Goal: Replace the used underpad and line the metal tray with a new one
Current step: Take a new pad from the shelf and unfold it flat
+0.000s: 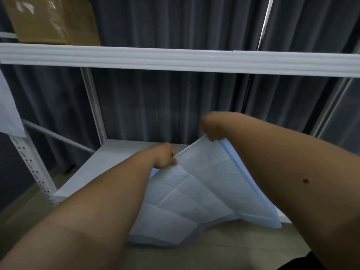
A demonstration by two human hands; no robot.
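Observation:
A pale blue and white quilted underpad (194, 195) hangs spread between my two hands over the lower white metal shelf tray (116, 152). My left hand (165, 155) grips the pad's top edge at its left corner. My right hand (212, 128) pinches the same edge further right and higher up. The pad's lower part droops past the shelf's front edge toward the floor, and its blue backing shows along the right side.
A white shelf beam (175, 58) crosses the view above my hands. A cardboard box (52, 20) sits on the upper shelf at left. Perforated uprights (95, 106) frame the rack, and dark curtains (175, 106) hang behind. A white sheet (8, 114) hangs at the far left.

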